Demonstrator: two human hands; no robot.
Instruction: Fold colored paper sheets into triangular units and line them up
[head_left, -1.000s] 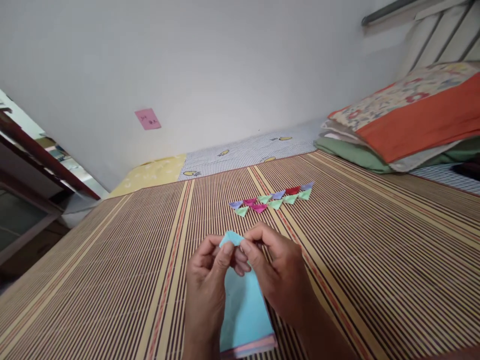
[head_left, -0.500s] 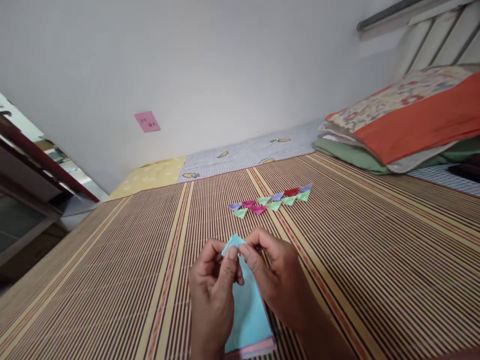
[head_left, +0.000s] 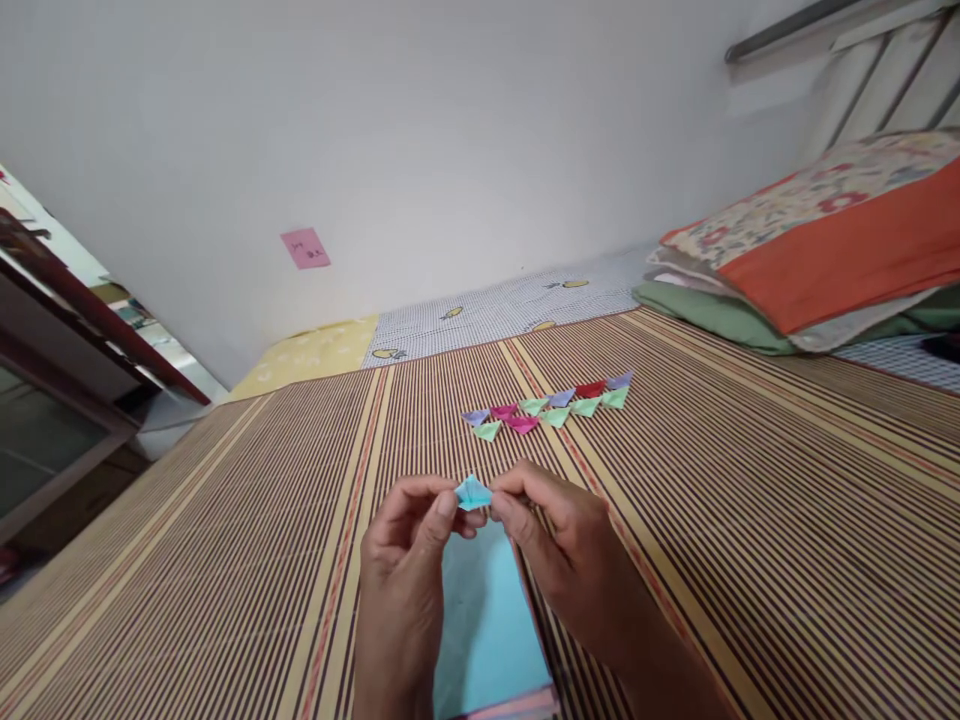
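Note:
A small piece of folded light-blue paper [head_left: 473, 493] is held up between my two hands, its top coming to a point and a crease running down its middle. My left hand [head_left: 411, 560] pinches its left corner between thumb and forefinger. On the opposite corner, the thumb and forefinger of my right hand [head_left: 562, 550] are closed. Below the hands lies a stack of coloured paper [head_left: 491, 620] with a light-blue sheet on top; my left hand partly covers it. Farther off, several small folded paper triangles [head_left: 555, 417] in green, pink, purple and red lie in two rows.
A striped bamboo mat [head_left: 247, 520] spreads under everything. Folded bedding [head_left: 832, 240] is piled at the far right, below a white rail. A pink note [head_left: 305, 248] sticks to the wall. Checked cloth [head_left: 495, 310] and yellow cloth [head_left: 307, 358] border the wall.
My fingers have drawn apart to the paper's two side corners, and more of its folded face shows. The view has shifted slightly; the rows of triangles look unchanged.

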